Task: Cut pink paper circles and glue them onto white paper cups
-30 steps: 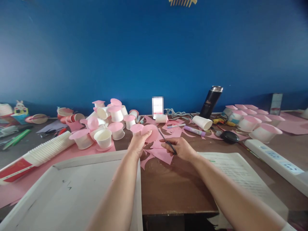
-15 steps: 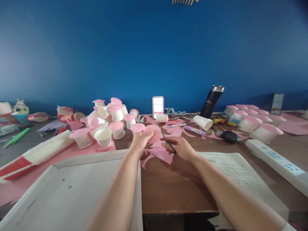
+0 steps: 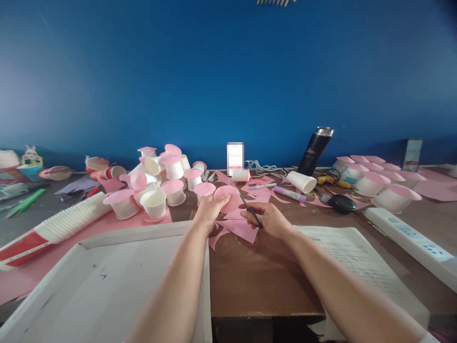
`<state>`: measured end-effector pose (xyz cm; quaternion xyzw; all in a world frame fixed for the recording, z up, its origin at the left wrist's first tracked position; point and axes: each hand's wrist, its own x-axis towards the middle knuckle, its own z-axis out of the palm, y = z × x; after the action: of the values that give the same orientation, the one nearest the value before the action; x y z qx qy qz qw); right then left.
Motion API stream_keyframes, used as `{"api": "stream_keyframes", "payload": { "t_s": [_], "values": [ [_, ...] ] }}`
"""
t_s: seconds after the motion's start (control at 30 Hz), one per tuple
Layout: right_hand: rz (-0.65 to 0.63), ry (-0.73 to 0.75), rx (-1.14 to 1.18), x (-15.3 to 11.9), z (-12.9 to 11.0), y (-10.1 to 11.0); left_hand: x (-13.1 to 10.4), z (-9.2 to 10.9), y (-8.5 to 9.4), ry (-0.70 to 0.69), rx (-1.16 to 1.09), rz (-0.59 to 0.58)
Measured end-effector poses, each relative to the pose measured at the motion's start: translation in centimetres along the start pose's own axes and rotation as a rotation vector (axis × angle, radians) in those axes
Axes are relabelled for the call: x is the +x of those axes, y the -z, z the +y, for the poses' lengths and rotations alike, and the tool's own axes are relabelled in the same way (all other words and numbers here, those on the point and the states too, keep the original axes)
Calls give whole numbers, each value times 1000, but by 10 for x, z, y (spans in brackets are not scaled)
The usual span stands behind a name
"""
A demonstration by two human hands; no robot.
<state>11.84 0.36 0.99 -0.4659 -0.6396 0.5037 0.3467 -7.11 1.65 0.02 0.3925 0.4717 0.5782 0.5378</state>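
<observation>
Between thumb and fingers, my left hand (image 3: 211, 209) pinches a round piece of pink paper (image 3: 228, 198) with a cup upright just behind the hand. My right hand (image 3: 270, 220) is closed around the dark handles of a pair of scissors (image 3: 253, 216), whose blades point up and left at the paper's right edge. Whether the blades touch the paper, I cannot tell. Beneath both hands lie pink paper scraps (image 3: 241, 230). To the left stands a cluster of white paper cups (image 3: 154, 205) with pink paper on several of them.
A white tray (image 3: 204, 286) fills the front left, beside a long stack of nested cups (image 3: 76, 216). On the right are a power strip (image 3: 410, 240), a printed sheet (image 3: 342, 252) and more pink-topped cups (image 3: 394, 197). A black flask (image 3: 314, 151) leans at the wall, near a glue stick (image 3: 289, 194).
Scarcely anything differs. The scissor blades look slightly more open against the pink paper, and the whole view has shifted a touch. Both hands keep their grips.
</observation>
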Motion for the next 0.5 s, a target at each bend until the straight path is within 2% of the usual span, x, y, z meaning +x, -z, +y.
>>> {"api": "stream_keyframes", "payload": {
  "t_s": [0.13,0.5],
  "values": [
    [2,-11,4,-2,-2,0,0,0,1,-2,52,-64],
    [-22,-4,18,-1,1,1,1,0,2,-37,88,-32]
  ]
}}
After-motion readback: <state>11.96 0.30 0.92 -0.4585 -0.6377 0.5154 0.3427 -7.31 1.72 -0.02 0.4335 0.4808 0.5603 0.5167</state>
